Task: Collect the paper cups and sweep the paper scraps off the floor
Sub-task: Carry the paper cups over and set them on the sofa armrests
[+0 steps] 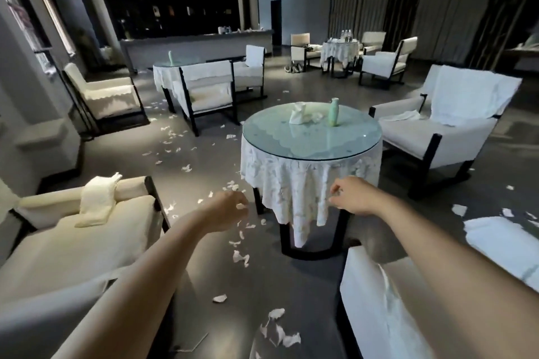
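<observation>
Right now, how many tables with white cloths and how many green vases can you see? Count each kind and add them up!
Tables with white cloths: 3
Green vases: 2
Total: 5

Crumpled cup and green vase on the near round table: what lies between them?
A small crumpled paper wad rests on the glass top, per the head view.

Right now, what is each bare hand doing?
Bare left hand: open, loosely curled, holding nothing.
Bare right hand: open, loosely curled, holding nothing.
</observation>
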The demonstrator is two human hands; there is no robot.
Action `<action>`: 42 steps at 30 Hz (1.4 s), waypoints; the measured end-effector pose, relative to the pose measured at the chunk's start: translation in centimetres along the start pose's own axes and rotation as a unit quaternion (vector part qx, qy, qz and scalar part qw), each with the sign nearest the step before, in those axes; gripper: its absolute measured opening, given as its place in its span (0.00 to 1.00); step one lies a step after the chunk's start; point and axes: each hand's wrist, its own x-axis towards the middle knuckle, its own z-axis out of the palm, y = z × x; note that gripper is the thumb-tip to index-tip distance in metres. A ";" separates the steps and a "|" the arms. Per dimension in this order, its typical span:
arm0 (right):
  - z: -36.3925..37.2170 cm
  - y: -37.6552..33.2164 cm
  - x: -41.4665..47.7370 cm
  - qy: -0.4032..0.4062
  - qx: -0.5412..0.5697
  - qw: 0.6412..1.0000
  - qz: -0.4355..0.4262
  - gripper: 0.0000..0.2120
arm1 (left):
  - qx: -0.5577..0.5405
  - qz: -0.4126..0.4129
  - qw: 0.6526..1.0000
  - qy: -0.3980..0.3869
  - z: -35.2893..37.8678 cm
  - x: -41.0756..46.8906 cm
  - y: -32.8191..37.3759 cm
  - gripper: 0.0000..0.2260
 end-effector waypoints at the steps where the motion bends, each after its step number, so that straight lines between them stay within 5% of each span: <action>1: -1.0 0.6 3.4 0.007 0.007 1.000 0.007 0.15 | 0.002 0.001 1.000 0.002 -0.6 3.6 0.2 0.15; 13: -10.8 -0.9 33.5 0.001 0.071 0.997 -0.038 0.26 | -0.087 0.021 0.996 0.009 -9.0 36.3 3.0 0.24; 28: -10.8 6.2 66.1 0.019 0.125 0.987 0.102 0.23 | -0.079 0.138 0.984 -0.075 -7.5 76.9 1.1 0.25; 35: -9.5 10.2 75.5 -0.028 0.141 0.978 0.152 0.22 | -0.091 0.136 0.979 -0.119 -4.3 88.5 2.6 0.28; 42: -9.2 12.7 83.2 -0.084 0.139 0.980 0.112 0.22 | -0.077 0.109 0.984 -0.116 -0.3 94.8 3.3 0.31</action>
